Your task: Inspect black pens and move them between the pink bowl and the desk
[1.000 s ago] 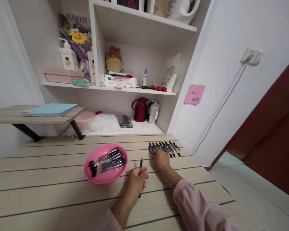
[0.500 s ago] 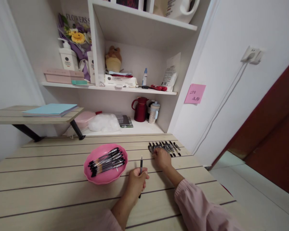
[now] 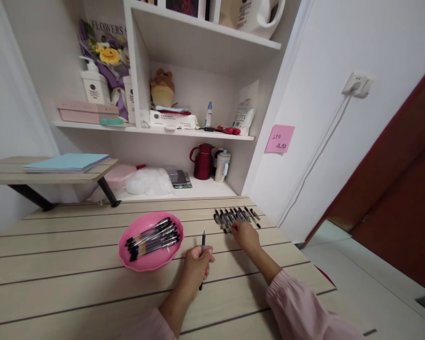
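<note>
My left hand [image 3: 197, 264] is closed around an uncapped pen [image 3: 203, 241], held upright with its bare tip pointing up and away from me. To its right, the fingers of my right hand [image 3: 246, 234] are pinched together at the near side of a row of pen caps [image 3: 230, 216]. These short, black and clear caps lie side by side on the table. Whatever is between the right fingertips is hidden. Left of my hands stands a pink bowl [image 3: 149, 263] with a wavy rim, holding several capped pens [image 3: 154, 240] lying in a pile.
The slatted wooden table [image 3: 92, 288] meets a white shelf unit [image 3: 198, 134] at the back. A raised wooden stand [image 3: 7, 177] carries blue-covered papers [image 3: 67, 161] on the left. A red jug [image 3: 203, 163] and a pale cup [image 3: 222, 166] stand on the low shelf.
My right hand has shifted right along the row, away from the left-end caps, which now show. The left hand still holds the pen upright. The camera view has turned slightly.
</note>
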`<state>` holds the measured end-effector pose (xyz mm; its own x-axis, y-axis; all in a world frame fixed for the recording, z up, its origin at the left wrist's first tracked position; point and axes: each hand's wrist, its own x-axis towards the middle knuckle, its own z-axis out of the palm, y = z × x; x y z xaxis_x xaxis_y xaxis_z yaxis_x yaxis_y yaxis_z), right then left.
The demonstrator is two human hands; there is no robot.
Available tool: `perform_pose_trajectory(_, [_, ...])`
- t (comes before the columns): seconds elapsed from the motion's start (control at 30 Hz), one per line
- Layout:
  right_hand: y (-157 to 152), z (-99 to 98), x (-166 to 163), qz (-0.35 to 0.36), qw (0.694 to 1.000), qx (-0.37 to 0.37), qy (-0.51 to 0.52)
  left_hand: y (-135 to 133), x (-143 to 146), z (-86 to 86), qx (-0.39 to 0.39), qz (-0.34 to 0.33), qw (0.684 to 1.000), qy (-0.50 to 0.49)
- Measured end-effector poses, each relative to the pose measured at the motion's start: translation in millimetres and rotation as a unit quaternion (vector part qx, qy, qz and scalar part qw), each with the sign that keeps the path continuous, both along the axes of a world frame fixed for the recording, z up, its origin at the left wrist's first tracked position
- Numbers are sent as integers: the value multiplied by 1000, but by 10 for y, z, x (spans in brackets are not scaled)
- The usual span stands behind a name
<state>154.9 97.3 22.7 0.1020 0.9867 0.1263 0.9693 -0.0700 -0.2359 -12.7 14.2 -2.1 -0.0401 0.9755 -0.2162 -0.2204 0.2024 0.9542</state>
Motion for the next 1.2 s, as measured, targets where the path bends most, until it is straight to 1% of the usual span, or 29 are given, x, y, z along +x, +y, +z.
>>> perform_pose_trajectory(0.23, [84, -43, -190, 11, 1000, -4, -17, -6, -2, 12, 11, -1, 1000, -3])
perform_pose_trajectory(0.63, [208, -162, -341, 37, 997, 3, -66, 30, 0, -49, 13, -4, 1000, 1])
perform_pose_trajectory(0.83, [230, -188, -350, 44, 996, 8, -73, 18, -1, -36, 4, -4, 1000, 0])
perform_pose_trajectory(1.03, [245, -206, -340, 37, 997, 19, -64, 33, 1, -65, 5, -3, 1000, -3])
perform_pose_trajectory(1.2, [234, -168, -347, 26, 998, 35, -47, 22, 2, -53, 11, -4, 1000, -11])
